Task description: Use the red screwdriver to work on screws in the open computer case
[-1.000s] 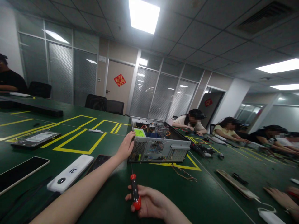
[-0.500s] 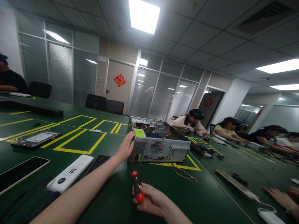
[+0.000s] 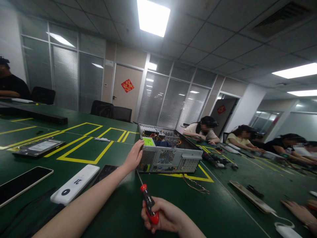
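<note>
On the green table a metal computer case [image 3: 181,159] lies open on top, its rear panel facing me. A power supply [image 3: 149,142] with a bright green label sits in its near left corner. Against that corner is my left hand [image 3: 134,155], fingers bent over the edge of the case and their tips by the label. My right hand [image 3: 164,211] is closed around the black and red handle of a screwdriver [image 3: 148,201]. The shaft points up and away, with its tip close to the lower left corner of the case; contact cannot be made out.
At left lie a hard drive [image 3: 41,147], a phone [image 3: 23,185] and a white device marked 21 [image 3: 75,183]. Loose wires [image 3: 196,185] lie before the case. Rightward are a charging power bank [image 3: 250,196] and another person's hand [image 3: 296,211]. Several co-workers sit beyond.
My right hand has drawn the screwdriver slightly toward me and to the right, tilting it more, so more of its shaft shows. My left hand keeps its place on the case.
</note>
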### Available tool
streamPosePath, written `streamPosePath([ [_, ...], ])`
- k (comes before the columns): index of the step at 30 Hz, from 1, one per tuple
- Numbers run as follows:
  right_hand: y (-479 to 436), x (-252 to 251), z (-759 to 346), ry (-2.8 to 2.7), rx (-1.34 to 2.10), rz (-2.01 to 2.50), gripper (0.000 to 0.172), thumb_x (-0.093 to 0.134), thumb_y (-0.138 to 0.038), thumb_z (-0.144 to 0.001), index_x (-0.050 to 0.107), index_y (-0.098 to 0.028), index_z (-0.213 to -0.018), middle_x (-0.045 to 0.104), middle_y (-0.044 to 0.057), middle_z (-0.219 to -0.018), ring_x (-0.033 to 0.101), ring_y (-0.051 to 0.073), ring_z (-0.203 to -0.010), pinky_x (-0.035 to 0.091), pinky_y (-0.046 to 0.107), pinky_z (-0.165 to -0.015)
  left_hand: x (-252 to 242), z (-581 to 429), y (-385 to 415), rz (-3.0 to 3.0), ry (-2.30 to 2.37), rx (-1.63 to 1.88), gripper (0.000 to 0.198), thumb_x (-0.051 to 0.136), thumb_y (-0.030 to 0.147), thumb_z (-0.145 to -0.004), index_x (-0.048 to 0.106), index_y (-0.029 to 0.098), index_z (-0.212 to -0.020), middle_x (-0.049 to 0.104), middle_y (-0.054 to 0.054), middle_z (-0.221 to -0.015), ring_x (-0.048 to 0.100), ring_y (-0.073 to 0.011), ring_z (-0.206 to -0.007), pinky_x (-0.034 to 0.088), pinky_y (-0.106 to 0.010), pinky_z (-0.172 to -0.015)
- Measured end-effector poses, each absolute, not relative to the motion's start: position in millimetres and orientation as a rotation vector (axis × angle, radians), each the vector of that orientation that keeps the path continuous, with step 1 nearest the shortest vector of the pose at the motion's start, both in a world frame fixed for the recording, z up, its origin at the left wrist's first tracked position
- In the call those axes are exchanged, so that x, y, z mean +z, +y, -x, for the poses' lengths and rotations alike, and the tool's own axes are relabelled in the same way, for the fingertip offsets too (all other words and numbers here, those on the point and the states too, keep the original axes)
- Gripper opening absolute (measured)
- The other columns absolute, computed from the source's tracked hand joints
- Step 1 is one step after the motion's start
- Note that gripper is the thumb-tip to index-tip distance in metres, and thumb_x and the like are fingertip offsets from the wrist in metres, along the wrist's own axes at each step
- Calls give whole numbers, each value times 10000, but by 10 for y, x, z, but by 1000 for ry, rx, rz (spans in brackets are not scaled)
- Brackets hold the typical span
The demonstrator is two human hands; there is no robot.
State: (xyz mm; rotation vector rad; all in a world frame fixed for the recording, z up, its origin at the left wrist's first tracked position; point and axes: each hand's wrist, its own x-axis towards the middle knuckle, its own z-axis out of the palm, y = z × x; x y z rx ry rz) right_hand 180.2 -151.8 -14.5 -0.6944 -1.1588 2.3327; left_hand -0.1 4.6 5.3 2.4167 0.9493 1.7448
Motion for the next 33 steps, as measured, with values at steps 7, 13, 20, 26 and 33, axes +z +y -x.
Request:
streamPosePath([
  [7,-1534,-15,-1787,-975,2015,701,347,520,-85,-573,438,-209,-886,553,-28,-749,514,96,-590,280,238,-531,49,-2,55,-2400,940,1762,361,294,232,-918,359,204,-1273,420,-108,-1334,314,-213,-1321,275,-480,-1097],
  [13,-1519,-32,-1799,-896,2030,712,310,549,-116,-600,454,-197,-883,539,-20,-742,471,81,-578,242,233,-538,47,5,60,-2418,946,1755,365,298,236,-918,357,200,-1276,418,-102,-1338,305,-209,-1326,274,-474,-1100],
  [20,-1525,-26,-1790,-892,2036,718,309,544,-110,-601,456,-196,-884,542,-22,-736,475,84,-584,246,233,-542,45,3,62,-2419,947,1750,371,293,235,-920,354,203,-1284,413,-98,-1346,300,-208,-1330,265,-474,-1105],
  [26,-1489,-37,-1825,-891,2033,735,315,538,-108,-596,448,-193,-886,546,-23,-729,480,82,-570,225,226,-517,46,0,55,-2414,955,1751,362,300,233,-919,362,201,-1274,413,-101,-1346,301,-210,-1329,273,-468,-1101],
  [33,-1539,38,-1781,-850,1915,858,311,627,-290,-687,413,-220,-902,573,-31,-716,442,58,-475,158,182,-428,39,3,61,-2420,946,1752,362,299,229,-921,353,195,-1278,407,-102,-1347,298,-202,-1328,264,-453,-1107],
])
